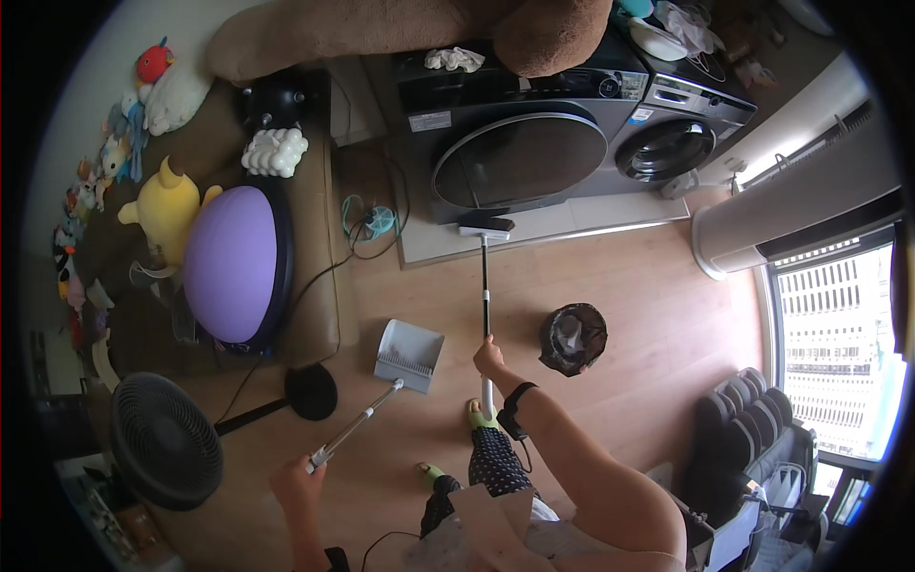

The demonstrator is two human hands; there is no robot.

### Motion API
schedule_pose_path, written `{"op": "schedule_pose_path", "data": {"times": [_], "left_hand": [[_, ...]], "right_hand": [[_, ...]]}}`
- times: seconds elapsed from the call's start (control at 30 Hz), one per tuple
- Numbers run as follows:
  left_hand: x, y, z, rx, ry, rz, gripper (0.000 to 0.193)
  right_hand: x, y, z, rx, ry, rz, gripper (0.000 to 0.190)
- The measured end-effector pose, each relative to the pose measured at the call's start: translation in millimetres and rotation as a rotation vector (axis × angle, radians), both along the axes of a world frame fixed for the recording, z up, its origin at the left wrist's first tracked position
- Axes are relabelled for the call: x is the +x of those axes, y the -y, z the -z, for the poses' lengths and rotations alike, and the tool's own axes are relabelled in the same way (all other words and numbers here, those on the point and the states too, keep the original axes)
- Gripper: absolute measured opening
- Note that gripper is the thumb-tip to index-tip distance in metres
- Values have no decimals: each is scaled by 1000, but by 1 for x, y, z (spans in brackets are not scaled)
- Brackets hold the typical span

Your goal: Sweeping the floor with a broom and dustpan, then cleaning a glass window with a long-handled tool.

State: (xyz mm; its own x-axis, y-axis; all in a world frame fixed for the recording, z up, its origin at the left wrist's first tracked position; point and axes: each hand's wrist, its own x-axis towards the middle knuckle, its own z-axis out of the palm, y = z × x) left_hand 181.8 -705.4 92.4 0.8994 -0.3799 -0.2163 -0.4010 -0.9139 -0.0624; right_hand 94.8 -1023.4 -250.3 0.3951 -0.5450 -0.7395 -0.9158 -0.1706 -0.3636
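Observation:
My right hand [489, 357] grips the pole of a broom [485, 272]. The broom's head [486, 227] rests at the pale ledge in front of the large washing machine, its pole running down towards my feet. My left hand [300, 479] is closed round the top of a long-handled dustpan's handle [357, 427]. The grey dustpan [409, 352] lies on the wooden floor, its toothed edge towards me and some dark bits inside. To the right of the broom pole stands a small bin [573, 339] with a dark liner and crumpled white paper in it.
A brown sofa [318, 236] at left holds a purple-domed cushion or ball [232, 264] and plush toys. A standing fan [168, 440] with a round base [311, 392] is at lower left. Cables trail by a teal-coloured device [379, 222]. Washers [520, 161], a curtain [793, 193] and a rack [743, 422] surround the floor.

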Motion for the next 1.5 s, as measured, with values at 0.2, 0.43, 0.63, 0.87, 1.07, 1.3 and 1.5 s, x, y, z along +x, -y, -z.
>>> {"op": "schedule_pose_path", "data": {"times": [0.2,0.43,0.63,0.87,1.07,1.3,1.5], "left_hand": [[-3,-4,3,32,17,41,20],[-10,-9,-2,35,-19,-13,18],[-10,-11,-2,-64,-9,-16,20],[-11,-8,-2,-45,-22,-1,18],[-13,-11,2,-82,-26,17,18],[-17,-21,5,-116,-27,-12,18],[-10,-17,2,-100,-41,15,17]], "right_hand": [[-53,-29,-22,82,-107,-104,57],[-149,-44,-65,57,-194,-239,46],[-167,0,-95,-147,59,-308,36],[-19,27,-61,-146,134,-433,35],[26,7,-44,-194,-30,-603,37],[-105,46,-60,-150,-120,-665,34],[-212,62,-118,-72,-254,-452,34]]}}
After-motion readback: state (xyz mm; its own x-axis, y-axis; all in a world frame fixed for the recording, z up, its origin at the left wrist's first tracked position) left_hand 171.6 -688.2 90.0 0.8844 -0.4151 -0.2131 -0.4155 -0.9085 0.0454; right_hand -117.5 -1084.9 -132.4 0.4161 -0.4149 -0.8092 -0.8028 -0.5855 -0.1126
